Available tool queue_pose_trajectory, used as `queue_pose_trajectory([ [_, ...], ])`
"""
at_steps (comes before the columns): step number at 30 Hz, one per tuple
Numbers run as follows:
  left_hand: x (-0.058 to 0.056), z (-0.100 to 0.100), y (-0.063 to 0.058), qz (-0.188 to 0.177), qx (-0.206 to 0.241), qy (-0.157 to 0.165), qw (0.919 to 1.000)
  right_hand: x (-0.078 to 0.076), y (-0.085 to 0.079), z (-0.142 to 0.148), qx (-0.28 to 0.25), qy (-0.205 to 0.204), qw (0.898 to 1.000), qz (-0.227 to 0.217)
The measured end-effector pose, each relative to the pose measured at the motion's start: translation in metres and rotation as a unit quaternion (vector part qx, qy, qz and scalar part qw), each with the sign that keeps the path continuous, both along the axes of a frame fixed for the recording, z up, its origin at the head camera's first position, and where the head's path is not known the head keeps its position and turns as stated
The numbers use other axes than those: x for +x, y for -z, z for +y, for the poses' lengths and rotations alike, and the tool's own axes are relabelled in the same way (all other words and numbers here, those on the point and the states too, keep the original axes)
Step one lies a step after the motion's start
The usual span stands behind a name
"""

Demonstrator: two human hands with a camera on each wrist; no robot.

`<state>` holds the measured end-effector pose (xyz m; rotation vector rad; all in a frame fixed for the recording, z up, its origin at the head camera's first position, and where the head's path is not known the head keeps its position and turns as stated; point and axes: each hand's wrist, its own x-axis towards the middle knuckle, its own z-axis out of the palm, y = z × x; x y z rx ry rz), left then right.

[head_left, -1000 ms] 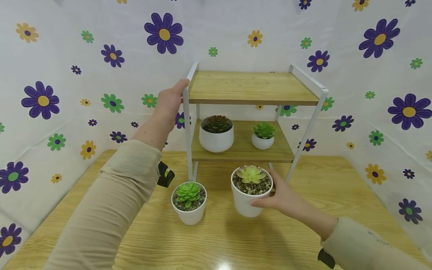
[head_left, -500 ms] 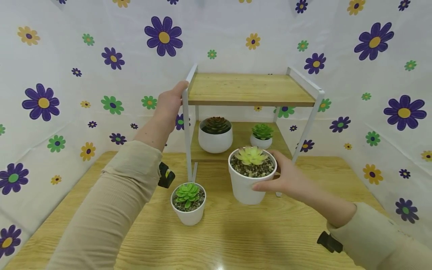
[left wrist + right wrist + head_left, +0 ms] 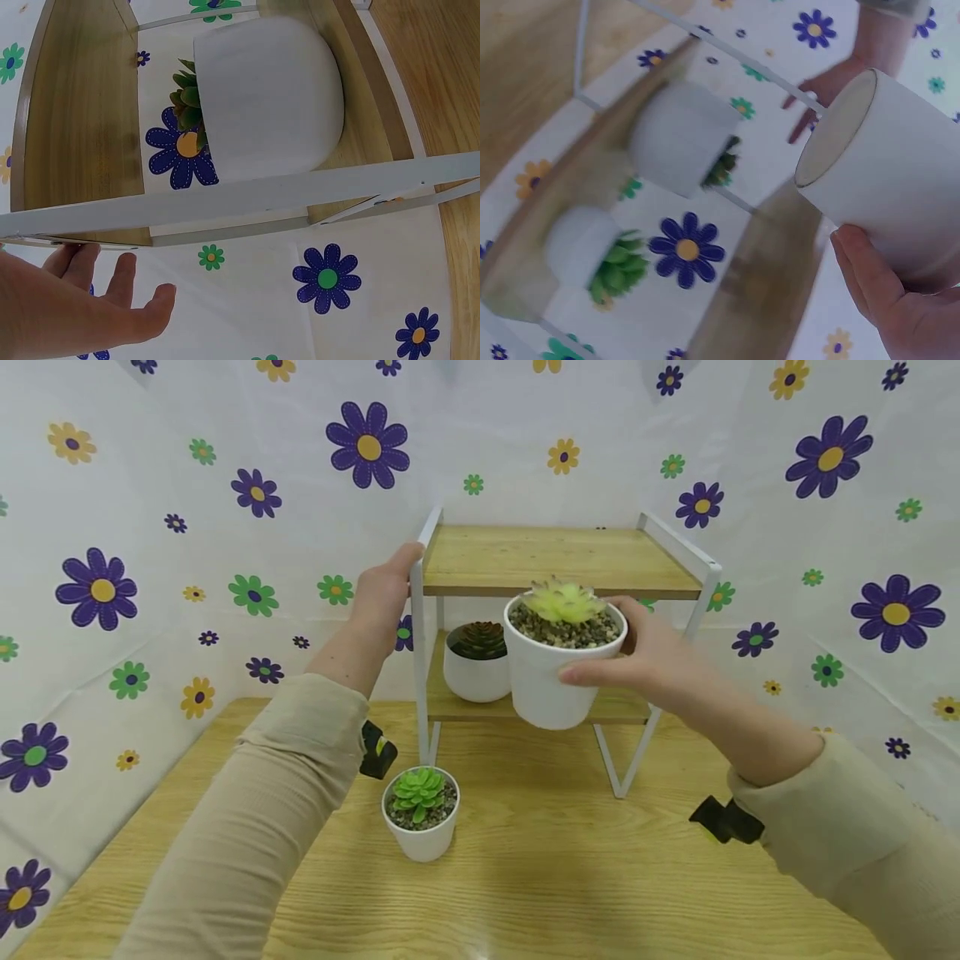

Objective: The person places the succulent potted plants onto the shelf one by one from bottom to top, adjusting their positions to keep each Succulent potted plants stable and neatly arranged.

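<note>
A white pot with a pale green succulent [image 3: 555,685] is held up by my right hand [image 3: 648,652], thumb on its near side and fingers round the right. In the head view it overlaps the shelf rack's front, just below the top board [image 3: 547,556]. From the right wrist view, the pot's underside [image 3: 840,131] is bare. My left hand [image 3: 382,593] grips the two-tier rack's white frame at the upper left corner; some of its fingers [image 3: 120,277] hang loosely beside the bar. On the lower board stands a wide white pot with a dark succulent [image 3: 474,672].
A small white pot with a green succulent [image 3: 585,247] also stands on the lower board, hidden in the head view behind the held pot. Another potted green succulent [image 3: 422,835] sits on the wooden table [image 3: 570,868], in front of the rack's left leg. Flower-patterned cloth [image 3: 262,410] surrounds the table.
My right hand has raised the pale succulent's pot from low in front of the rack to near the top board's level. The left hand stays at the frame's corner.
</note>
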<state>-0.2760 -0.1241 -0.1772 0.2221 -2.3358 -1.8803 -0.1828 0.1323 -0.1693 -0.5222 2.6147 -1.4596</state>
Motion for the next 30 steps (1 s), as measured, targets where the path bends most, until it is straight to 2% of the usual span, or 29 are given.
queue_pose_trajectory([
  [6, -0.003, 0.000, 0.002, 0.006, 0.006, -0.001, 1.0000, -0.010, -0.036, -0.010, -0.028, -0.007, 0.999, 0.035],
  [13, -0.003, 0.000, 0.001, 0.012, 0.032, 0.002, 0.9994, -0.028, -0.065, -0.024, -0.031, 0.044, 0.998, 0.046],
  [18, -0.002, -0.002, 0.003, 0.011, 0.027, 0.001, 0.9996, -0.048, -0.072, -0.038, -0.048, 0.057, 0.996, 0.054],
  [30, -0.002, 0.001, 0.001, 0.016, 0.039, -0.006, 0.9991, -0.087, -0.074, -0.065, -0.099, 0.098, 0.990, 0.027],
])
